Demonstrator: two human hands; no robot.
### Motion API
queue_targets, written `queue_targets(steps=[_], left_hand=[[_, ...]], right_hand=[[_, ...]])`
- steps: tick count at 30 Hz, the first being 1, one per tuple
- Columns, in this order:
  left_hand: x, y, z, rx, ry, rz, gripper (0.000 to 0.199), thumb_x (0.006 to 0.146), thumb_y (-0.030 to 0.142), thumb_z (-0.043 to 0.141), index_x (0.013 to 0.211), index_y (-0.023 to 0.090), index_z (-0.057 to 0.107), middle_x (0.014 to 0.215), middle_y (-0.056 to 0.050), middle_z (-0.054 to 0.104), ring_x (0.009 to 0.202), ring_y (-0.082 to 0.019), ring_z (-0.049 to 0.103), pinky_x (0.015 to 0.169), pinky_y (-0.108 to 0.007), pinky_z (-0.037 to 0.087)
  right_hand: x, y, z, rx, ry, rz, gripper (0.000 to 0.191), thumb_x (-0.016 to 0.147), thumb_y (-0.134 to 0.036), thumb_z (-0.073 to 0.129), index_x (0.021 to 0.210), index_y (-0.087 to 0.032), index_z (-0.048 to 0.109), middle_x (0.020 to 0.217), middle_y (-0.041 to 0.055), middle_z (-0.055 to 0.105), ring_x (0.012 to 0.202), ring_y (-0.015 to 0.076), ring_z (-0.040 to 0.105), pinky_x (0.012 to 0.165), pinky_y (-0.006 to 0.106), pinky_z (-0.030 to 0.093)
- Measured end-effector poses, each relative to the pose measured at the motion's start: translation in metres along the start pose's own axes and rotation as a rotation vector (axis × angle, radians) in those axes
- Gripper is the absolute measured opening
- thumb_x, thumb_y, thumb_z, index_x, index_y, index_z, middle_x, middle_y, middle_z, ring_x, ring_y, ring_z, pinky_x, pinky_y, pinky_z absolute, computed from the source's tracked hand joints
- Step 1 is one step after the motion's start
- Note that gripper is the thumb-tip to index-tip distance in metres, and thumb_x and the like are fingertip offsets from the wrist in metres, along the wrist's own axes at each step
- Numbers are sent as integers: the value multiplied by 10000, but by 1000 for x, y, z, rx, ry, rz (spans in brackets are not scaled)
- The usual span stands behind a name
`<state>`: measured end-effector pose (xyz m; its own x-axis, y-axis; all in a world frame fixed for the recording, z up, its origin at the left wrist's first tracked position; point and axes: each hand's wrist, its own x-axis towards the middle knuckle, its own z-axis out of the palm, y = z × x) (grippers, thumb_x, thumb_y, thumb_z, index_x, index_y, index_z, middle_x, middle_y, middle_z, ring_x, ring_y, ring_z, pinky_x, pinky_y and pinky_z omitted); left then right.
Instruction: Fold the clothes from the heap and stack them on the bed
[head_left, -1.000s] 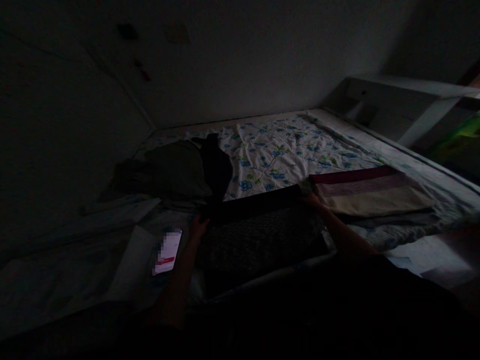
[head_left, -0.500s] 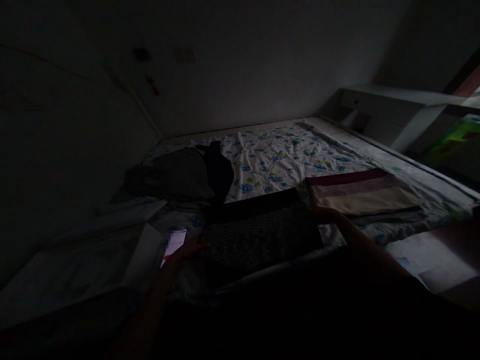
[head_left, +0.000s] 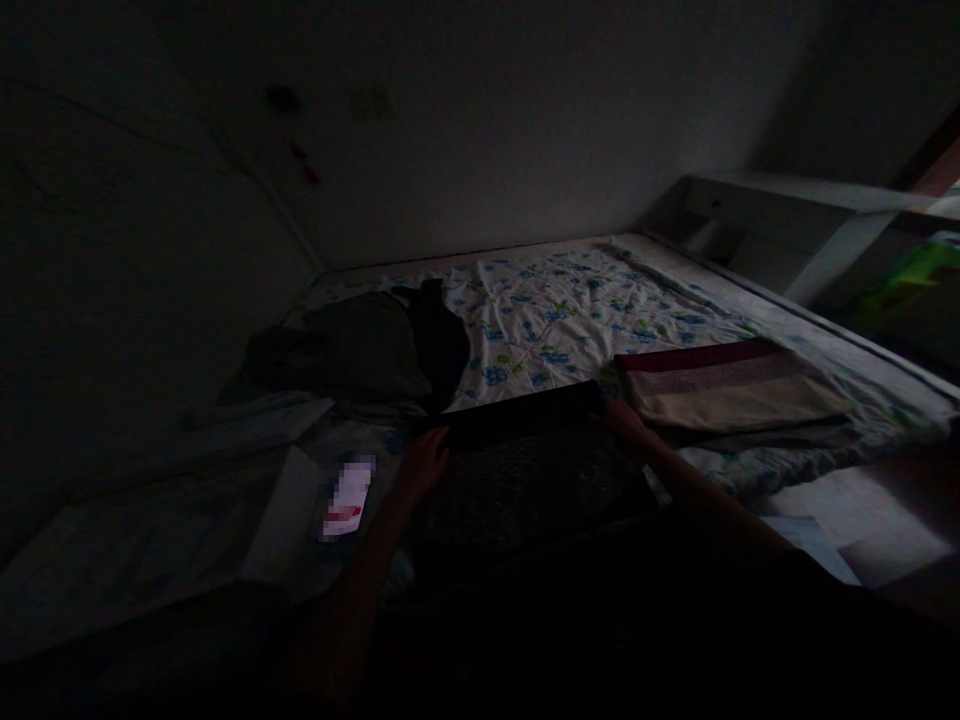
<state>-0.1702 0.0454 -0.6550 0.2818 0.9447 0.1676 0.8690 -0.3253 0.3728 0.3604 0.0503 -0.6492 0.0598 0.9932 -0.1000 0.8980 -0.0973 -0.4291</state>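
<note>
A dark folded garment [head_left: 517, 490] with a speckled weave and a plain black band along its far edge lies on the bed in front of me. My left hand [head_left: 424, 462] is at its far left corner, fingers bent over the edge of the band. At the far right corner my right hand [head_left: 626, 422] is closed on the edge, its fingertips lost in shadow. To the right, close to that hand, lies a folded striped cloth [head_left: 731, 385] in maroon, mauve and beige. The light is very dim, and the garment's near edge fades into darkness.
A lit phone [head_left: 349, 500] lies left of my left forearm, near a white open box or flap [head_left: 281, 515]. Behind it is a heap of dark clothes [head_left: 360, 345]. A floral sheet [head_left: 555, 310] covers the bed. A pale wooden ledge [head_left: 787, 190] runs along the right.
My left hand has moved away from me, from the garment's left side to its far corner. My right hand has shifted slightly inward along the right edge. The garment has moved very little.
</note>
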Motion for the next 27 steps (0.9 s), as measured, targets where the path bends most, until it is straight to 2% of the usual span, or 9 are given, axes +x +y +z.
queue_targets(steps=[2, 4, 10, 12, 14, 17, 20, 23, 27], left_hand=[[10, -1, 13, 37, -38, 56, 583, 1103, 328, 548, 1645, 151, 672, 1733, -181, 680, 1617, -335, 644, 1414, -554, 472], [16, -9, 23, 82, -81, 69, 589, 1122, 351, 536, 1659, 144, 666, 1761, -181, 656, 1651, -338, 614, 1424, -558, 457], [18, -35, 40, 169, -204, 47, 612, 1110, 373, 583, 1676, 158, 674, 1794, -166, 625, 1698, -357, 566, 1441, -562, 426], [16, -37, 41, 177, -223, 47, 624, 1108, 366, 579, 1689, 153, 663, 1814, -161, 602, 1717, -359, 541, 1455, -564, 402], [15, -35, 41, 174, -241, 40, 630, 1108, 358, 574, 1699, 154, 655, 1822, -157, 592, 1726, -356, 528, 1460, -562, 391], [14, -31, 42, 171, -258, 8, 647, 1117, 363, 560, 1719, 137, 634, 1838, -168, 569, 1744, -360, 501, 1465, -561, 375], [13, -26, 42, 168, -249, -30, 643, 1120, 379, 570, 1719, 155, 641, 1838, -158, 573, 1748, -361, 495, 1467, -554, 369], [13, -25, 41, 150, -238, -38, 632, 1114, 394, 589, 1702, 174, 664, 1827, -153, 588, 1742, -365, 503, 1461, -556, 382], [15, -26, 36, 134, -255, -28, 635, 1106, 418, 598, 1687, 174, 681, 1814, -150, 604, 1727, -375, 524, 1442, -570, 417]], right_hand=[[8, -33, 20, -62, 22, -99, 603, 1136, -420, 739, 1626, -74, 685, 1631, 290, 703, 1568, 377, 662, 1331, 459, 497], [14, -73, 46, -66, -7, -202, 592, 1181, -337, 636, 1714, -81, 613, 1750, 263, 614, 1671, 343, 566, 1407, 473, 418], [15, -204, 127, -16, -159, -476, 625, 1237, -403, 553, 1818, -176, 511, 1925, 166, 405, 1815, 358, 327, 1462, 641, 299], [14, -232, 144, -24, -197, -515, 627, 1252, -426, 516, 1835, -200, 489, 1937, 143, 386, 1814, 353, 328, 1461, 662, 289], [15, -246, 153, -44, -214, -533, 624, 1262, -446, 482, 1836, -202, 492, 1935, 139, 392, 1805, 354, 345, 1461, 670, 283], [18, -235, 152, -67, -229, -560, 631, 1268, -485, 452, 1849, -243, 492, 1942, 117, 380, 1806, 342, 350, 1465, 654, 282], [27, -193, 139, -102, -247, -540, 661, 1265, -542, 440, 1879, -298, 455, 1955, 92, 352, 1822, 343, 317, 1466, 654, 276], [41, -125, 114, -178, -252, -477, 685, 1259, -552, 441, 1893, -291, 431, 1961, 95, 330, 1827, 366, 298, 1458, 691, 263], [57, -19, 75, -225, -201, -335, 673, 1236, -568, 491, 1847, -288, 520, 1911, 121, 442, 1773, 374, 415, 1445, 652, 317]])
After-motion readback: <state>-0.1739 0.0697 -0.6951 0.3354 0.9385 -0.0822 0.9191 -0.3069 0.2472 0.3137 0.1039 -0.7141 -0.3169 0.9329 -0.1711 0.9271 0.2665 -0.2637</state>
